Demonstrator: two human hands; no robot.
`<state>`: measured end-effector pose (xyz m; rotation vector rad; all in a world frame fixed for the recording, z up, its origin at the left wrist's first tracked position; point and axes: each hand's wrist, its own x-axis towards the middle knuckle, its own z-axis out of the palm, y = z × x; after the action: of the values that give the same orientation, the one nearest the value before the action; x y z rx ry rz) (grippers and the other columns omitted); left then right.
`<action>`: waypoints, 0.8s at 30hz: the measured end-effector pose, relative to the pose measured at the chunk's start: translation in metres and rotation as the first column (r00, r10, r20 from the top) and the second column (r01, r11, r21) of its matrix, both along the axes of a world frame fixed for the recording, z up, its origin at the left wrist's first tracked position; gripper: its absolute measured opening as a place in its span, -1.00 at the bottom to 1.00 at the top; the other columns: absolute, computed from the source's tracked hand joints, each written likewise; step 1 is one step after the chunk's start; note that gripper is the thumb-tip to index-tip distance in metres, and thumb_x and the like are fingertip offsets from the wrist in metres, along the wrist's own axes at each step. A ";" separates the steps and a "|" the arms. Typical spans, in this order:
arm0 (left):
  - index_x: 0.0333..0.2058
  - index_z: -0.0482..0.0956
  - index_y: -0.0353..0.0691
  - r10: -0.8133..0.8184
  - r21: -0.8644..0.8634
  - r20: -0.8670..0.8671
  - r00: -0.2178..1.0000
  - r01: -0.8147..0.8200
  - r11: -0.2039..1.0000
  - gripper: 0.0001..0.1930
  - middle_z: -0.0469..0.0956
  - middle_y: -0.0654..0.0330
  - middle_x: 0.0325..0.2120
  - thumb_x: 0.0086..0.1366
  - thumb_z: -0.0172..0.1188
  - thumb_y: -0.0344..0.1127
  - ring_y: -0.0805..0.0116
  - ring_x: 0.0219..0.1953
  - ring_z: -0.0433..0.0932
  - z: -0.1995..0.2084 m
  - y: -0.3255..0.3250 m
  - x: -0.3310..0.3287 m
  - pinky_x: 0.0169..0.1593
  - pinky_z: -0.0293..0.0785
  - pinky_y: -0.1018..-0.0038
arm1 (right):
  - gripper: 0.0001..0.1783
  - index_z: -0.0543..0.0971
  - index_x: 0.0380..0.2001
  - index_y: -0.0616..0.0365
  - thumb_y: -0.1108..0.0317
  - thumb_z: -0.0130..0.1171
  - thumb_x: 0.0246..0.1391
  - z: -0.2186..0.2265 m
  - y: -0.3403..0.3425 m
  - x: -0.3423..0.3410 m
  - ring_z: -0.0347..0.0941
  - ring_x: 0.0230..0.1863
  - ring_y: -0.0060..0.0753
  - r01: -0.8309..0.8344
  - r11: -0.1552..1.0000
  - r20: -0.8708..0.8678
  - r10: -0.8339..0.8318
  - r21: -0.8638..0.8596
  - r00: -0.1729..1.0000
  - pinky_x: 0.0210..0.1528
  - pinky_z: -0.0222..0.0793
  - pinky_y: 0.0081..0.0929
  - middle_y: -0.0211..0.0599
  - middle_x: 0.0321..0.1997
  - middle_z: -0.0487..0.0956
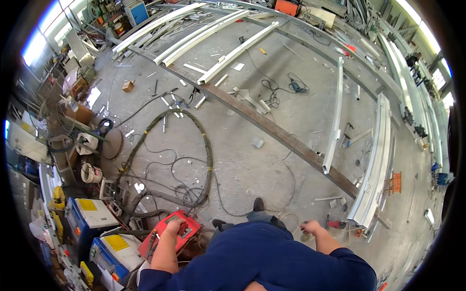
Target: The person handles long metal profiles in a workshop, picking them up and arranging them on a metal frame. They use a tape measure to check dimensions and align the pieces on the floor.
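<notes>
My left hand (174, 227) rests at the panel of a red machine box (164, 234), its fingers curled over the dark controls. Whatever those fingers grip, if anything, is too small to make out. Out to the right of my body, my right hand (311, 227) hangs low above the floor with its fingers bent. A small roundish, greenish thing (305, 237) shows just under that hand, too blurred to name. Beyond it on the floor lies a red tool (336, 224). Two blue-and-white machines (94, 218) with yellow labels stand left of the red box.
A thick wrapped cable (208, 150) loops over the floor ahead, with thin wires around it. Beyond runs a long steel beam (272, 132) carrying white metal profiles (238, 52). More white profiles (374, 169) lie at the right. A white bucket (91, 172) stands amid clutter at the left.
</notes>
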<state>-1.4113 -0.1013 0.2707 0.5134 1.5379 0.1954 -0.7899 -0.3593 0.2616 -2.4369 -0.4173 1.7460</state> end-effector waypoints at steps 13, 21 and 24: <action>-0.60 0.51 -0.31 -0.239 -0.426 -0.245 0.939 0.117 0.897 -0.72 0.45 0.10 -0.74 0.20 0.15 -0.25 0.28 -0.81 0.36 -0.005 -0.102 0.071 -0.73 0.23 0.30 | -0.76 0.56 -0.34 0.31 0.31 0.20 0.05 -0.054 0.150 0.109 0.43 -0.60 -0.46 0.197 0.959 -0.090 -0.181 0.205 0.979 -0.60 0.36 -0.49 -0.24 -0.52 0.54; -0.57 0.54 -0.28 -0.382 -0.402 -0.262 0.886 0.260 0.878 -0.74 0.46 0.13 -0.74 0.19 0.17 -0.22 0.31 -0.81 0.35 -0.038 0.048 0.092 -0.71 0.25 0.30 | -0.74 0.58 -0.32 0.31 0.28 0.18 0.08 -0.063 0.228 0.119 0.46 -0.58 -0.41 0.311 0.940 -0.094 -0.299 0.143 0.949 -0.55 0.43 -0.45 -0.22 -0.48 0.56; -0.56 0.55 -0.27 -0.509 -0.405 -0.268 0.818 0.383 0.830 -0.75 0.46 0.14 -0.74 0.19 0.18 -0.21 0.32 -0.81 0.35 -0.062 0.155 0.092 -0.71 0.26 0.30 | -0.72 0.58 -0.28 0.32 0.28 0.17 0.09 -0.047 0.253 0.116 0.49 -0.55 -0.38 0.371 0.921 -0.029 -0.370 0.121 0.928 -0.52 0.46 -0.44 -0.18 -0.44 0.58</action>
<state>-1.3193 0.0539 0.2084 0.6525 1.7132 -0.5610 -0.6734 -0.1061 0.2148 -2.2415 -0.0516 1.5170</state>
